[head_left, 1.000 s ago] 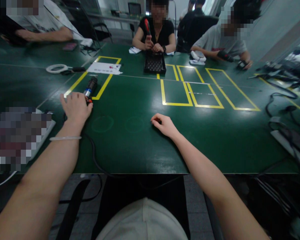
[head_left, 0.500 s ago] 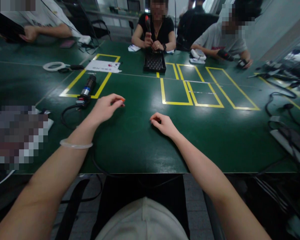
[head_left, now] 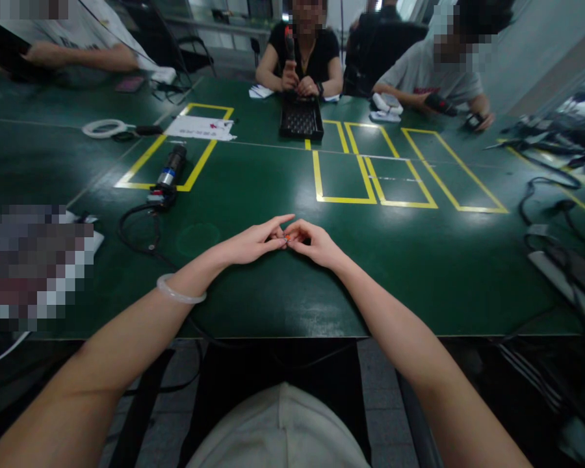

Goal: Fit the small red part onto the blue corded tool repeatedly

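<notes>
My left hand [head_left: 247,246] and my right hand [head_left: 319,243] meet fingertip to fingertip just above the table. Between them shows a small orange piece [head_left: 287,238], its kind too small to make out. The left thumb and fingers pinch it, with the index finger stretched out over the top. My right thumb and fingers curl into a pinch at the same spot; what lies inside them is hidden. Left of the hands, a black cylindrical device [head_left: 172,166] with a silver and blue band lies inside a yellow-taped frame, its cable trailing toward me.
Across the green table [head_left: 253,299], a person in black holds a red-tipped tool [head_left: 289,45] behind a black tray [head_left: 301,120]. Yellow tape outlines [head_left: 346,200] mark the surface. A paper sheet [head_left: 199,128] and white cable coil [head_left: 104,129] lie at left; cables [head_left: 529,195] at right.
My left hand has moved right and toward me, carrying the orange piece to my right hand's fingertips. The right hand has stayed nearly in place.
</notes>
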### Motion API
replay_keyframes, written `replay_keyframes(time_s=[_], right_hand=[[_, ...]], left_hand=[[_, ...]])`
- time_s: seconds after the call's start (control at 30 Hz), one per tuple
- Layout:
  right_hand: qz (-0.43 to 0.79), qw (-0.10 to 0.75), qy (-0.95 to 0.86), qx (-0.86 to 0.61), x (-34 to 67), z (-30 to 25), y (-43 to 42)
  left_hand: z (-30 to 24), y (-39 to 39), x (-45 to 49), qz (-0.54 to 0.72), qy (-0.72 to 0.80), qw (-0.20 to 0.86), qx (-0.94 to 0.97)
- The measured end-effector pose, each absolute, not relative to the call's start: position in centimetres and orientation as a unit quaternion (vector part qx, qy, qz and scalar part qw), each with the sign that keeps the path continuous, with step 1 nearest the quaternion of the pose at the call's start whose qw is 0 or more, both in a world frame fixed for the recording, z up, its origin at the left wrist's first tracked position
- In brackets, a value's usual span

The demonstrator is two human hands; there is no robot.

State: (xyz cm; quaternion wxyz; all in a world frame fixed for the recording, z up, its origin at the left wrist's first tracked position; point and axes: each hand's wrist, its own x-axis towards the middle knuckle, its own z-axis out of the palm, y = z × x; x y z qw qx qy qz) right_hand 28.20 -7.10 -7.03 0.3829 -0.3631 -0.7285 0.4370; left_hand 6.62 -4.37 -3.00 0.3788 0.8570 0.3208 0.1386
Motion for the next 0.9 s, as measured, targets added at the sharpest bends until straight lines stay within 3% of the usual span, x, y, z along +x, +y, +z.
replay_keyframes(time_s=[0.23, 0.73, 0.9], right_hand=[[0.459, 0.411, -0.691, -0.379, 28.54, -7.14, -6.8], [0.472, 0.421, -0.659, -0.408, 28.77, -7.18, -6.73], [0.486, 0.424, -0.648, -0.405, 28.67, -7.29, -6.67]], left_hand=[[-3.33, -4.51, 6.65, 0.182, 0.322, 0.399, 0.839], [-3.03, -5.17, 7.11, 0.228, 0.331, 0.221, 0.889], [-3.02, -5.23, 7.14, 0.241, 0.342, 0.214, 0.883]])
